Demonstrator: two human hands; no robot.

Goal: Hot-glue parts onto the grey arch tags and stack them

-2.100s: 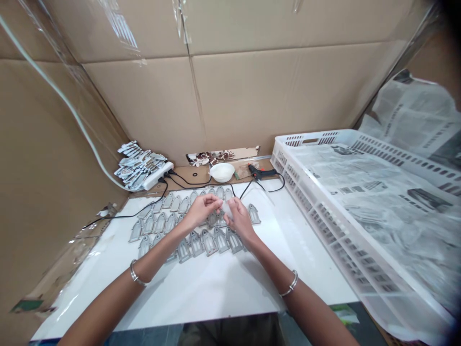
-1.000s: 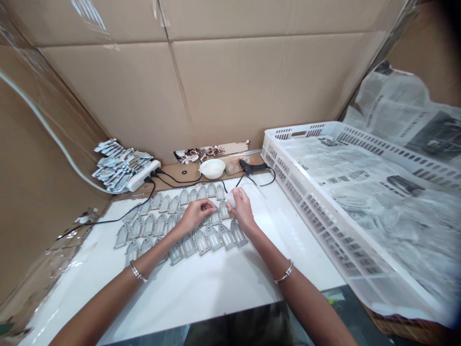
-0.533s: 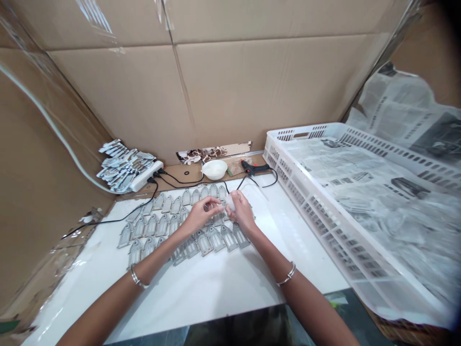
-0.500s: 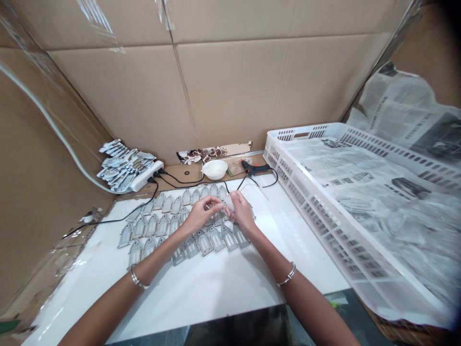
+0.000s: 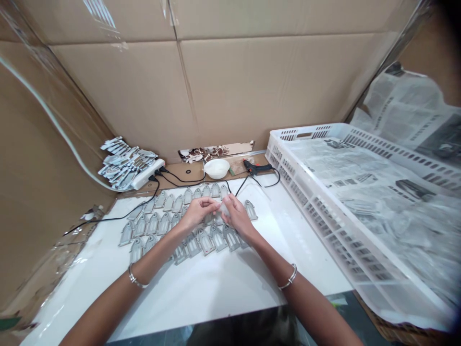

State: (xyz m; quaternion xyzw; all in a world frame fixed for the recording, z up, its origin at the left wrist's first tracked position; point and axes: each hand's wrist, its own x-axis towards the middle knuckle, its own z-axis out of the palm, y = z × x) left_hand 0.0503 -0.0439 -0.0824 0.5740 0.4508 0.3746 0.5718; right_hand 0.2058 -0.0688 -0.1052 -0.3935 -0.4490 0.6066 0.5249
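Observation:
Rows of small grey arched pieces [image 5: 205, 241], shaped like little lantern or window frames, lie on the white tabletop [image 5: 201, 293]. Just over them my two hands meet. My right hand [image 5: 236, 215] is closed around a small whitish translucent piece [image 5: 224, 208], whose exact kind I cannot make out. Beside it, my left hand [image 5: 199, 211] has thumb and forefinger pinched together at the edge of that piece; whatever is between those fingertips is too small to name. Several arched pieces are hidden beneath my hands and forearms.
A white plastic crate [image 5: 306, 211] lined with newspaper stands at right. Along the back are a white bowl [image 5: 216, 168], a black glue gun [image 5: 257, 167] and its cable. A power strip [image 5: 148, 174] and a heap of flat pieces [image 5: 124, 163] sit back left.
My left thumb and forefinger have closed into a pinch. My right hand has shifted slightly left and down, uncovering an arched piece on its right.

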